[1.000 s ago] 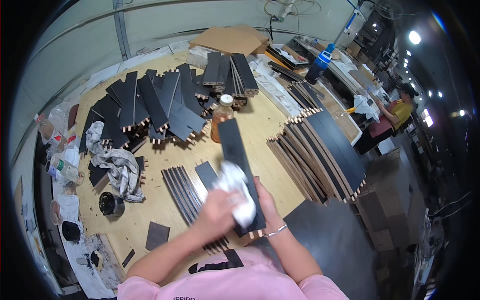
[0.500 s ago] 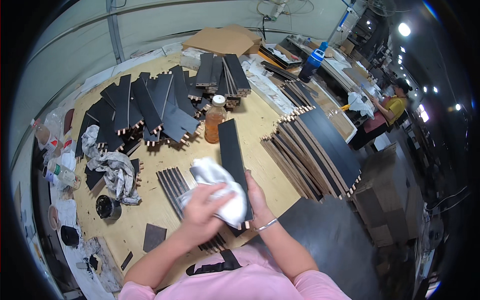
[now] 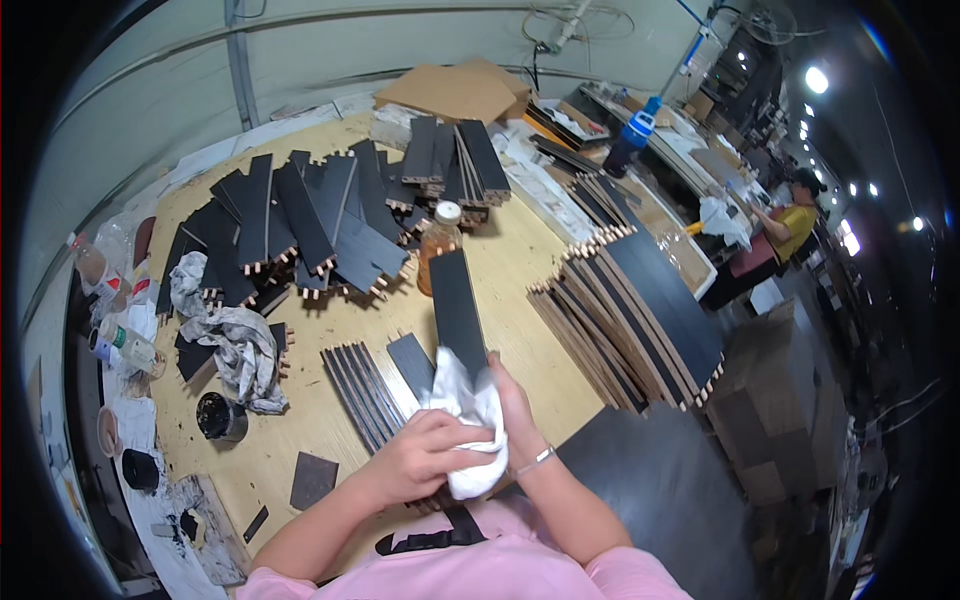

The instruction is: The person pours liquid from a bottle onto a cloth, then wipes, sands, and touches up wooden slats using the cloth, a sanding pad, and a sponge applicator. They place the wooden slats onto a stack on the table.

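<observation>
My left hand [image 3: 418, 456] is closed around a white cloth [image 3: 480, 408], which it presses against the near end of a black board [image 3: 457, 308]. The board is held tilted up by my right hand [image 3: 516, 412], its thumb along the right edge. Dowel pegs stick out of the board's far end; the cloth hides its near end. Below lie a row of narrow boards set on edge [image 3: 358, 390] and a flat dark board [image 3: 412, 364]. Just behind the raised board stands a capped bottle of amber liquid [image 3: 437, 243], partly covered by it.
Loose black pegged boards [image 3: 300, 215] are heaped at the far left, and a fanned stack [image 3: 650, 310] stands at the right. A stained rag [image 3: 240, 350] and a black-smeared cup [image 3: 220, 417] sit at the left. Beyond, a person in yellow [image 3: 790, 232] works at another bench.
The white cloth has slid down the board toward me with my left hand. The board's far end now overlaps the bottle, and the flat dark board beneath shows more. The view has shifted slightly.
</observation>
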### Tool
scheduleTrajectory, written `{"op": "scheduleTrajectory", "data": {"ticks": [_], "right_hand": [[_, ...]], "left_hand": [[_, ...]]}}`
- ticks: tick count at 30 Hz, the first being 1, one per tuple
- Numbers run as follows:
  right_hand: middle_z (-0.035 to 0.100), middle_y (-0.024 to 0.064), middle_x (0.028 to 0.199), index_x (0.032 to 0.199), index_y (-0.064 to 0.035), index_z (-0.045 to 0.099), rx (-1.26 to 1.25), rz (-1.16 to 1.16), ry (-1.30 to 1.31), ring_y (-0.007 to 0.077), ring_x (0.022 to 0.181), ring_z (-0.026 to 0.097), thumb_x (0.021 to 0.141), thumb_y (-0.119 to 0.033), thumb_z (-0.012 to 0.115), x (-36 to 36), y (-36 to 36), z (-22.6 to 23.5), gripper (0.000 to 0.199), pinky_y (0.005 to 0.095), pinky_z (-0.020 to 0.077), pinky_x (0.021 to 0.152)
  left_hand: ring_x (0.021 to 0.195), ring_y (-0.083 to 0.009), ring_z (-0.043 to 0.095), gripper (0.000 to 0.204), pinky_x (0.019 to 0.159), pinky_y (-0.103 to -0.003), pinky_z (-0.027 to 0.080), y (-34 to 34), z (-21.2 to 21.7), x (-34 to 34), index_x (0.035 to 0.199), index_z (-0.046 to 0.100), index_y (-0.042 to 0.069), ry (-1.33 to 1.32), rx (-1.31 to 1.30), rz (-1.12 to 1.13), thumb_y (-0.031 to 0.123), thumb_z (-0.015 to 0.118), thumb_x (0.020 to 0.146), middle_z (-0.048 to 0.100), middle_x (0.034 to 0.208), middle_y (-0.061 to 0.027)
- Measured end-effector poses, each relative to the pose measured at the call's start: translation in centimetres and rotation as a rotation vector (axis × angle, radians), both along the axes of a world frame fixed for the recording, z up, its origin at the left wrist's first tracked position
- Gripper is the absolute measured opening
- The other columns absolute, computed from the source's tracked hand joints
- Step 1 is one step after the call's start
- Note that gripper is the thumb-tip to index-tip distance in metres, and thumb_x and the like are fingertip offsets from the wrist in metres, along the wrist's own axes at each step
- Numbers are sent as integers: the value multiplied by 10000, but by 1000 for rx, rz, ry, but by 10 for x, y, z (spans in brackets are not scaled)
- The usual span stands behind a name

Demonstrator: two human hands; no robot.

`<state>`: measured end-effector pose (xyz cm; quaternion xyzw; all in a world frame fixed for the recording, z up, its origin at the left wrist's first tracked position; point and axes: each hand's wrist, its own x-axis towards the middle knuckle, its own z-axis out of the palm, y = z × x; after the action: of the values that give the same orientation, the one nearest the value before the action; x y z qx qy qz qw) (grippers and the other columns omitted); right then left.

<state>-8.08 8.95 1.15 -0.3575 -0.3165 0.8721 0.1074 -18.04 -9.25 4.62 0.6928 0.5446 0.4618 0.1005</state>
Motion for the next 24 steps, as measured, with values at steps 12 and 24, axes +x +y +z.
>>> {"op": "scheduleTrajectory", "data": {"ticks": [12, 24], "right_hand": [[777, 117, 1072, 1400, -42, 644, 21, 331, 158, 191, 856, 778, 1241, -385, 323, 52, -27, 6, 496, 350, 662, 754], [728, 195, 1254, 1492, 7, 589, -149, 434, 437, 279, 993, 748, 1181, -577, 446, 67, -24, -7, 677, 423, 636, 873]], "left_hand": [[1361, -341, 664, 426, 1210, -622, 344, 26, -2, -75, 1274, 822, 181, 160, 324, 506, 137, 810, 851, 758, 1344, -118], [1099, -195, 768, 308, 930, -383, 656, -7, -14, -63, 1332, 681, -7, -1689, 201, 392, -41, 751, 1034, 771, 1214, -111]]}}
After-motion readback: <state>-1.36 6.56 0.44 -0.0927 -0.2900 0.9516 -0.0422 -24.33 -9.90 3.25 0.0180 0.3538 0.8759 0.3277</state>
